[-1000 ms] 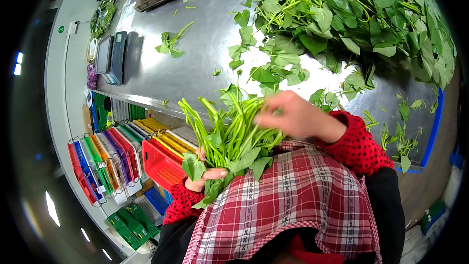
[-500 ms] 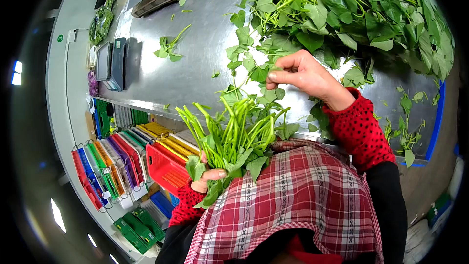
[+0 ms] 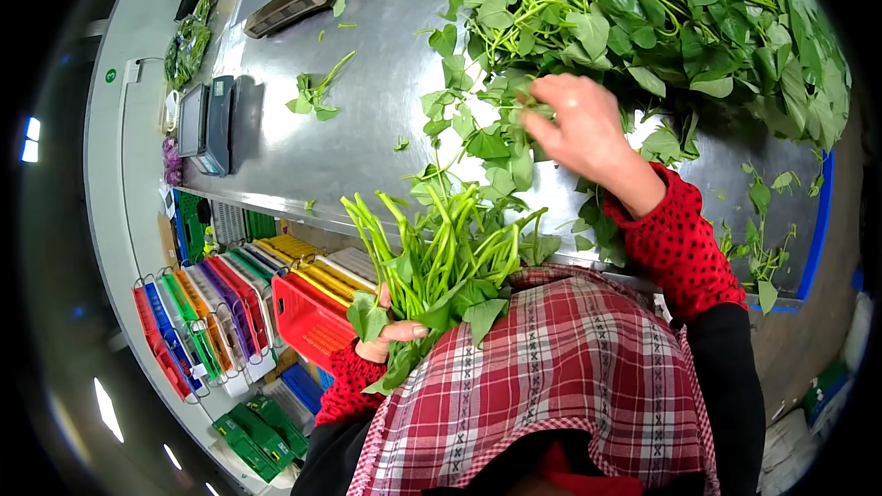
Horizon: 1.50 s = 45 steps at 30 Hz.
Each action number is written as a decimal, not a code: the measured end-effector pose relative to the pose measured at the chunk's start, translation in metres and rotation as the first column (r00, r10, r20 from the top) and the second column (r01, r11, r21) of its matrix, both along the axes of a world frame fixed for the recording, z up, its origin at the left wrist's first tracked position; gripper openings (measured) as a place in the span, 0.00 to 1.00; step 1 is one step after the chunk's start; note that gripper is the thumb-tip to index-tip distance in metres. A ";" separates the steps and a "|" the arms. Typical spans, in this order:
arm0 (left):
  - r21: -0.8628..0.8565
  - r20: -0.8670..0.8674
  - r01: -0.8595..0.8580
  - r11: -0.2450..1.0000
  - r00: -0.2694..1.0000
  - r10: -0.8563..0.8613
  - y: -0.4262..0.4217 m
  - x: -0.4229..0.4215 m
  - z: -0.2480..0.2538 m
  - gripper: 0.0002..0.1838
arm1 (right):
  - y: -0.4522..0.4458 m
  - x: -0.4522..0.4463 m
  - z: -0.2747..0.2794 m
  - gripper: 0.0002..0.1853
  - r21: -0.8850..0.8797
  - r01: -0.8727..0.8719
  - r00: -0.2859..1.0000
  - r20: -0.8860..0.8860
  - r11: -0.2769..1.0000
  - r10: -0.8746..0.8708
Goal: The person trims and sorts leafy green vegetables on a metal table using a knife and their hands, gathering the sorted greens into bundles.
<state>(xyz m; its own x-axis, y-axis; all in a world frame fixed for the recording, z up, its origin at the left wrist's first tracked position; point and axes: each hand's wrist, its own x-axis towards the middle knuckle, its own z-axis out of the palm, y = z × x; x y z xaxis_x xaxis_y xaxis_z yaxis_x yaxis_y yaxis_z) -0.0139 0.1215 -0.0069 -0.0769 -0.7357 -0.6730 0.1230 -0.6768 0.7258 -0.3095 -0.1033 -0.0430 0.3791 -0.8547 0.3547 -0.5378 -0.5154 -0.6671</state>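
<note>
My left hand [image 3: 390, 335] is closed around a bunch of leafy green stems [image 3: 427, 257], held against the apron just off the table's front edge. The cut-looking stem ends point up and away from me, and leaves hang over the fingers. My right hand [image 3: 583, 124] is over loose leaves at the near edge of a large heap of leafy greens [image 3: 634, 18]. Its thumb and forefinger are parted, with blurred green between them; whether they touch a leaf is unclear.
Loose leaves and sprigs [image 3: 317, 92] are scattered across the metal table [image 3: 367, 129]. Two scale-like devices with displays [image 3: 207, 129] stand at the left. Below the table's edge are a red basket [image 3: 317, 317], colourful crates [image 3: 207, 312] and green crates [image 3: 262, 436].
My right hand has moved slightly up towards the heap, and its thumb and forefinger have come apart from a pinch. My left hand keeps the bunch in nearly the same place.
</note>
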 end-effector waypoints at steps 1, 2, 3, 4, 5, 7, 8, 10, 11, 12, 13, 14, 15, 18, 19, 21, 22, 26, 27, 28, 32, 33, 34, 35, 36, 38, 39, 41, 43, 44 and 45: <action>-0.048 -0.015 0.010 0.999 1.000 -0.011 0.000 0.002 -0.003 0.51 | 0.000 0.001 -0.005 0.18 0.089 0.005 0.993 -0.117 0.996 0.006; -0.091 -0.029 0.022 0.996 0.999 -0.025 0.002 0.005 -0.006 0.52 | 0.011 0.003 -0.016 0.25 0.239 -0.237 0.971 0.070 0.942 0.227; -0.088 -0.029 0.025 0.996 0.999 -0.027 0.005 0.009 -0.012 0.52 | 0.021 0.013 -0.010 0.22 0.442 -0.515 0.855 0.326 0.734 0.404; -0.093 -0.062 0.011 0.996 0.998 -0.017 0.007 0.011 -0.017 0.53 | 0.026 0.022 -0.005 0.19 0.516 -0.749 0.663 0.593 0.415 0.457; -0.096 -0.077 0.003 0.995 0.997 -0.010 0.008 0.013 -0.020 0.53 | 0.026 0.022 -0.008 0.19 0.517 -0.749 0.662 0.595 0.414 0.456; -0.062 -0.086 -0.009 0.998 0.996 0.004 0.001 0.006 -0.011 0.54 | 0.023 0.025 -0.016 0.14 0.555 -0.632 0.758 0.590 0.541 0.279; -0.022 -0.078 -0.017 1.000 0.997 0.015 0.001 0.003 -0.004 0.53 | 0.007 0.022 -0.020 0.14 0.656 -0.461 0.845 0.531 0.597 0.070; 0.172 -0.060 -0.078 0.982 0.994 0.090 0.007 0.011 -0.016 0.52 | -0.017 0.019 -0.018 0.14 0.597 -0.451 0.840 0.536 0.663 0.088; 0.064 -0.057 -0.049 0.997 0.997 0.052 0.009 0.013 -0.020 0.51 | -0.013 0.027 -0.014 0.16 0.541 -0.523 0.792 0.594 0.658 0.142; 0.026 -0.051 0.006 1.000 0.999 -0.004 0.000 0.008 -0.014 0.50 | -0.007 0.041 -0.018 0.15 0.449 -0.606 0.721 0.659 0.657 0.215; -0.013 -0.043 0.058 0.998 0.997 -0.058 -0.010 0.004 -0.008 0.49 | -0.010 0.051 -0.010 0.15 0.467 -0.763 0.637 0.663 0.447 0.394; -0.014 -0.044 0.064 0.998 0.997 -0.064 -0.011 0.003 -0.009 0.49 | -0.011 0.058 -0.003 0.15 0.478 -0.856 0.502 0.674 0.198 0.542; -0.008 -0.105 0.037 0.999 0.994 -0.037 -0.009 0.004 -0.009 0.47 | -0.005 0.066 -0.006 0.15 0.435 -0.892 0.445 0.794 0.123 0.414; 0.009 -0.127 0.017 1.000 0.992 -0.015 -0.006 0.005 -0.011 0.47 | -0.032 0.046 -0.013 0.16 0.546 -0.747 0.599 0.800 0.379 0.030; 0.011 -0.127 0.013 1.000 0.992 -0.011 -0.006 0.005 -0.012 0.47 | -0.035 0.042 -0.013 0.18 0.525 -0.755 0.573 0.820 0.393 0.005; 0.017 -0.127 0.020 1.000 0.992 -0.018 -0.007 0.005 -0.011 0.47 | -0.027 0.047 0.000 0.18 0.521 -0.767 0.634 0.705 0.374 0.318; 0.018 -0.129 0.028 0.999 0.991 -0.026 -0.010 0.004 -0.011 0.48 | -0.019 0.050 0.012 0.19 0.526 -0.776 0.615 0.511 0.348 0.600; 0.030 -0.140 0.035 0.999 0.990 -0.031 -0.013 0.003 -0.012 0.48 | -0.004 0.059 0.019 0.15 0.444 -0.811 0.579 0.705 0.381 0.410; 0.031 -0.142 0.031 0.999 0.990 -0.026 -0.010 0.004 -0.013 0.48 | -0.011 0.054 0.014 0.13 0.499 -0.748 0.587 0.805 0.438 0.085; 0.036 -0.146 0.023 0.999 0.989 -0.017 -0.008 0.005 -0.013 0.48 | -0.023 0.046 0.006 0.11 0.567 -0.680 0.515 0.821 0.465 -0.248; 0.049 -0.140 -0.005 0.999 0.990 0.012 0.000 0.013 -0.014 0.48 | -0.017 0.011 -0.028 0.11 0.599 -0.499 0.787 0.615 0.626 0.038; 0.052 -0.144 -0.009 0.999 0.989 0.016 0.001 0.013 -0.013 0.48 | -0.004 0.009 -0.031 0.14 0.609 -0.552 0.765 0.642 0.570 0.054; 0.051 -0.150 -0.010 0.999 0.989 0.018 -0.001 0.012 -0.013 0.48 | 0.009 0.008 -0.032 0.17 0.614 -0.600 0.743 0.665 0.513 0.072; 0.051 -0.155 -0.011 0.999 0.988 0.019 -0.001 0.010 -0.014 0.48 | 0.017 0.008 -0.035 0.21 0.602 -0.603 0.757 0.638 0.524 0.138; 0.046 -0.157 -0.007 0.999 0.988 0.014 -0.003 0.009 -0.014 0.48 | 0.024 0.009 -0.031 0.20 0.607 -0.614 0.755 0.639 0.505 0.150; 0.048 -0.154 -0.004 0.999 0.988 0.011 -0.001 0.007 -0.012 0.48 | 0.033 0.008 -0.019 0.20 0.558 -0.659 0.691 0.714 0.504 0.113; 0.051 -0.150 -0.004 0.999 0.989 0.012 0.000 0.006 -0.011 0.48 | 0.035 0.005 -0.013 0.20 0.555 -0.665 0.686 0.719 0.500 0.115; 0.053 -0.150 -0.009 0.999 0.989 0.017 0.003 0.005 -0.010 0.48 | 0.037 -0.007 0.003 0.18 0.627 -0.421 0.831 0.556 0.656 0.002; 0.053 -0.155 -0.014 0.998 0.988 0.022 0.004 0.005 -0.012 0.49 | 0.050 -0.007 0.041 0.18 0.337 -0.387 0.879 0.416 0.859 0.233; 0.058 -0.158 -0.017 0.998 0.987 0.026 0.006 0.005 -0.012 0.49 | 0.060 0.002 0.049 0.18 0.127 -0.430 0.879 0.286 0.894 0.382; 0.058 -0.157 -0.015 0.998 0.987 0.024 0.007 0.003 -0.011 0.49 | 0.069 0.011 0.058 0.18 -0.099 -0.463 0.869 0.147 0.881 0.474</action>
